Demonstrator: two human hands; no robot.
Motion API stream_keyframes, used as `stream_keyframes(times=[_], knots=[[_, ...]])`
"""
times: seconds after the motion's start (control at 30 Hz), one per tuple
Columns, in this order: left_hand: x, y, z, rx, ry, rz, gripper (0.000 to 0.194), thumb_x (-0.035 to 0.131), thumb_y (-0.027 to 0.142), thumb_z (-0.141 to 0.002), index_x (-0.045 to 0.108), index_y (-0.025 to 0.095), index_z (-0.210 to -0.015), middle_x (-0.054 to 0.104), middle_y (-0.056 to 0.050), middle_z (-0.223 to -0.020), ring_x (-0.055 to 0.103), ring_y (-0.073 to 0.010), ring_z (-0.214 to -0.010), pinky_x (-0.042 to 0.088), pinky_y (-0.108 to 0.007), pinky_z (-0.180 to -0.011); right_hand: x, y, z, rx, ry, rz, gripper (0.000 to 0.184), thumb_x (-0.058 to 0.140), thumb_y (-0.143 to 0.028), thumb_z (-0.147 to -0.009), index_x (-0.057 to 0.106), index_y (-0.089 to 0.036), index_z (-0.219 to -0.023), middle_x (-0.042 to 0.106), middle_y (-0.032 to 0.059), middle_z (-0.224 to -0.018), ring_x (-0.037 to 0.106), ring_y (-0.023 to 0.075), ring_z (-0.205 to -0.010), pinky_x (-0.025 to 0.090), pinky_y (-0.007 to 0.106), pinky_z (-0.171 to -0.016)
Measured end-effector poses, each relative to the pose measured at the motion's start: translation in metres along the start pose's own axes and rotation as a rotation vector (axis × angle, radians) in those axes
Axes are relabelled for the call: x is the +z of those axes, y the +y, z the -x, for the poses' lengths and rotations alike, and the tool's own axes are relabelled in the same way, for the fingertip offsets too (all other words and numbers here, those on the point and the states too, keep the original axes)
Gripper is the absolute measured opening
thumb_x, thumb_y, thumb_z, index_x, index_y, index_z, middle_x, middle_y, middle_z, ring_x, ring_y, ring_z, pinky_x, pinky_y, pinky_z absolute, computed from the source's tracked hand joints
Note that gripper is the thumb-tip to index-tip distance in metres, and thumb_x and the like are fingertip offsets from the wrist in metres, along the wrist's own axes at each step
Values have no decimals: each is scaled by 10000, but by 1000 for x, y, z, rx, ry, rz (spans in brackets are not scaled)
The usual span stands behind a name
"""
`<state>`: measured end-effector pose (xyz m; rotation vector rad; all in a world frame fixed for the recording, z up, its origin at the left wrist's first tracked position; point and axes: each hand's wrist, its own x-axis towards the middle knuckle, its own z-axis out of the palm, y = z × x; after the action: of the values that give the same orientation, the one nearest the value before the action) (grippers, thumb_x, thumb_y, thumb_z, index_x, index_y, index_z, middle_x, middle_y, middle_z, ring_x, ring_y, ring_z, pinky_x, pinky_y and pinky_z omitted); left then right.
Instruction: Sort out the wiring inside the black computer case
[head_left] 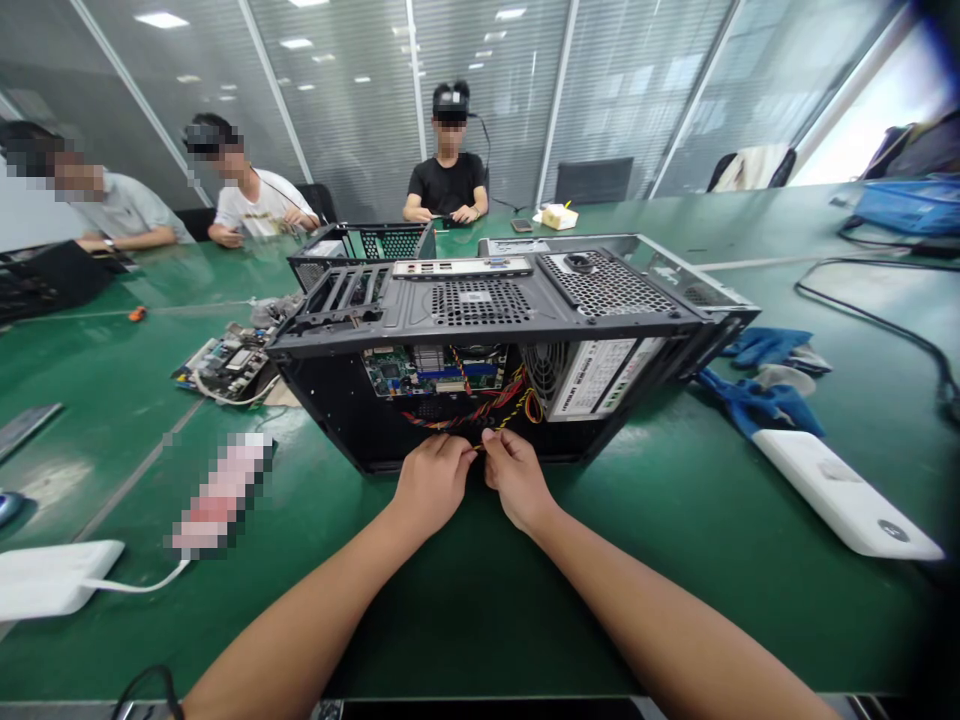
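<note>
A black computer case lies in front of me with its open side facing me. Inside are a green motherboard, a power supply with a white label, and red, yellow and black cables. At the lower front edge of the opening, my left hand and my right hand meet, fingers pinched on a thin yellow-and-black cable. The fingertips are close together, and the cable's end is hidden between them.
Blue gloves and a white power bank lie to the right. On the left are a loose circuit board, a phone and another white power bank. Behind stands a second case; several people sit across the table.
</note>
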<state>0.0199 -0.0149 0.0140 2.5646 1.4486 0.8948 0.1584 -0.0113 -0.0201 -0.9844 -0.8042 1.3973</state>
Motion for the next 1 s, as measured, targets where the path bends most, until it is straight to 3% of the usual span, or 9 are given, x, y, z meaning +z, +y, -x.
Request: stream_keyframes(times=[0.17,0.3,0.6,0.77,1.0], knots=[[0,1,-2,-87,-27,177,136,549,144,-924,646,182,-836,685,-29,-795,638,-167,-730,494,-297,-709,0,-6,1,28,-5,-6,498,718,-572,-760,377,-227,-642,323,-119,-422,239,40,-363,183,206,-375],[1,0,-2,-122,-28,282,109,607,160,-888,654,188,-793,671,-5,-728,618,-143,-660,482,-270,-648,2,-12,3,-4,-8,49,443,700,-547,-775,415,-227,-662,353,-112,-409,304,56,-347,248,216,-374],[6,-1,1,-148,-7,377,99,721,191,-812,628,182,-780,643,11,-705,606,-129,-651,474,-241,-609,0,-17,2,-32,-17,186,394,676,-542,-779,476,-219,-673,362,-99,-437,294,66,-385,228,229,-399],[5,1,-2,-162,2,418,107,688,200,-832,623,184,-749,625,25,-659,580,-115,-603,460,-235,-598,-5,-16,-1,-93,-24,248,417,673,-548,-779,461,-221,-631,382,-74,-478,323,86,-443,238,239,-427],[3,5,-7,-315,-47,648,133,683,251,-802,626,169,-713,629,24,-610,544,-97,-528,415,-211,-527,-5,-18,-1,-114,-37,264,377,656,-515,-808,496,-207,-662,393,-66,-540,362,91,-491,269,238,-458]])
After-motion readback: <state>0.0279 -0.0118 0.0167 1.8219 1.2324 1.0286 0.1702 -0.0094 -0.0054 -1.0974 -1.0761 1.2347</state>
